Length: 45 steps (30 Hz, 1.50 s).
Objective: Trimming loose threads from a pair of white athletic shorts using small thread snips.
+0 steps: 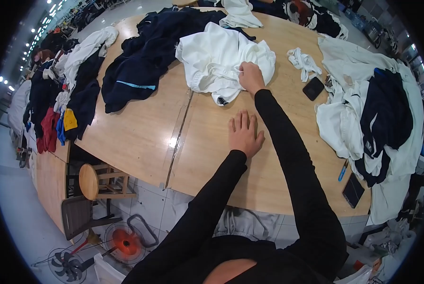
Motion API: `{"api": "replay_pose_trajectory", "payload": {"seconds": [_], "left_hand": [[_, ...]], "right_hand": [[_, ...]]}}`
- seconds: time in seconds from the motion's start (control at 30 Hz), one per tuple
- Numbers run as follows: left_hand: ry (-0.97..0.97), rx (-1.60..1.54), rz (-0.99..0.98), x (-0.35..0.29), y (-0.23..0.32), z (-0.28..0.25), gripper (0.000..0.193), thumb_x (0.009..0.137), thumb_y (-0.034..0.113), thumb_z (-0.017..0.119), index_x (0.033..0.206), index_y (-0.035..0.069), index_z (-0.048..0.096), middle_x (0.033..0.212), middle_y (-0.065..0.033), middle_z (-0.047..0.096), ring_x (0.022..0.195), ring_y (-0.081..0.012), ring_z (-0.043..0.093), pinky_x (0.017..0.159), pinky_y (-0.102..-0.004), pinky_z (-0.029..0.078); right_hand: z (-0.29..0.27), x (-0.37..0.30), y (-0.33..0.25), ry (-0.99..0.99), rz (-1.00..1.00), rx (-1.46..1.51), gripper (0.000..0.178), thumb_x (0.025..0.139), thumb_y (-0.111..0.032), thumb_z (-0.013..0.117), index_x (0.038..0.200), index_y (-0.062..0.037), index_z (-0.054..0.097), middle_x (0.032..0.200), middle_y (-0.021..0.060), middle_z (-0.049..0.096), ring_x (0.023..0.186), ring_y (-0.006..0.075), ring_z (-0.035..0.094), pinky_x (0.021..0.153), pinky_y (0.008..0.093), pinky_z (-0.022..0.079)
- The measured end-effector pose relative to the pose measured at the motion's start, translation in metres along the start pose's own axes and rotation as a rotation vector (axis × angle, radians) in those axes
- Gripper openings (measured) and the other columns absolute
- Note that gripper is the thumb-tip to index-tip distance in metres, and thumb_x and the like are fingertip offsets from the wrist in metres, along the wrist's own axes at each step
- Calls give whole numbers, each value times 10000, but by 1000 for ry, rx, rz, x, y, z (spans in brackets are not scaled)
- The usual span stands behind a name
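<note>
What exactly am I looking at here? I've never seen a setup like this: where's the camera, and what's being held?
There is no machine here: these are a person's two bare hands, with black sleeves reaching in from the lower edge. The single picture comes from a wide fisheye camera worn on the head, looking down, so straight edges bend toward the rim.

The right hand has its fingers curled on a white garment and appears to grip it. The left hand lies palm down on the wood-coloured table, holding nothing.

Left of the white garment lies a navy garment. To its right are some white strips, a small black object and a pile of white and navy clothes; nearer the person, a blue pen.
</note>
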<state>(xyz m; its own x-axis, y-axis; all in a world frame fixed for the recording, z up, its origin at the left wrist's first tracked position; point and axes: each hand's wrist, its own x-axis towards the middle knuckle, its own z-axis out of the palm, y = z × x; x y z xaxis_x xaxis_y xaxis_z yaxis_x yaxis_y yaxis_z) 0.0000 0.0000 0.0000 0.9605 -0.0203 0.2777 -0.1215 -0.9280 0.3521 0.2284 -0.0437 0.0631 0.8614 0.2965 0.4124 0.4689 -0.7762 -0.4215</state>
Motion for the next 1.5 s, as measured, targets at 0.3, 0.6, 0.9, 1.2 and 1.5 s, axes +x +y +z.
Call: {"api": "replay_pose_trajectory", "payload": {"seconds": [0.3, 0.6, 0.9, 1.2, 1.5], "left_hand": [[-327, -19, -44, -9, 5, -24, 752, 968, 532, 573, 1565, 84, 478, 1644, -210, 401, 1558, -392, 295, 1270, -589, 175], [-756, -887, 147, -160, -99, 20, 595, 1020, 483, 561, 1518, 158, 568, 1625, -151, 474, 1522, -382, 382, 1242, -541, 306], [-530, -888, -554, -289, -118, -166, 555, 840, 267, 893, 1292, 27, 679, 1385, -121, 660, 1200, -264, 673, 994, -387, 540], [6, -461, -229, -257, -63, -137, 544, 727, -11, 765, 1249, 8, 610, 1102, -187, 624, 1050, -449, 637, 919, -474, 540], [248, -509, -251, -242, -78, -152, 401, 768, -97, 623, 1144, 28, 688, 1102, -174, 634, 975, -392, 659, 848, -420, 546]], "right_hand": [[-196, -216, -98, 422, 283, 835, 132, 982, 55, 619, 1109, 50, 658, 927, 102, 703, 753, 148, 688, 645, 274, 583], [-153, -457, -53, 392, 957, 812, 122, 1013, 39, 590, 1124, 56, 636, 954, 97, 703, 808, 171, 704, 691, 323, 623], [-184, -460, -117, 243, 474, 30, 168, 942, -68, 747, 1105, -39, 719, 964, 87, 701, 807, 232, 628, 709, 358, 502], [-148, -413, -134, -373, -34, -127, 281, 813, -190, 824, 1065, -114, 722, 937, 59, 675, 950, 275, 615, 937, 435, 359], [-147, -414, -160, -345, 88, 260, 339, 764, -194, 880, 1036, -119, 692, 933, 44, 679, 941, 264, 622, 870, 416, 380]]}}
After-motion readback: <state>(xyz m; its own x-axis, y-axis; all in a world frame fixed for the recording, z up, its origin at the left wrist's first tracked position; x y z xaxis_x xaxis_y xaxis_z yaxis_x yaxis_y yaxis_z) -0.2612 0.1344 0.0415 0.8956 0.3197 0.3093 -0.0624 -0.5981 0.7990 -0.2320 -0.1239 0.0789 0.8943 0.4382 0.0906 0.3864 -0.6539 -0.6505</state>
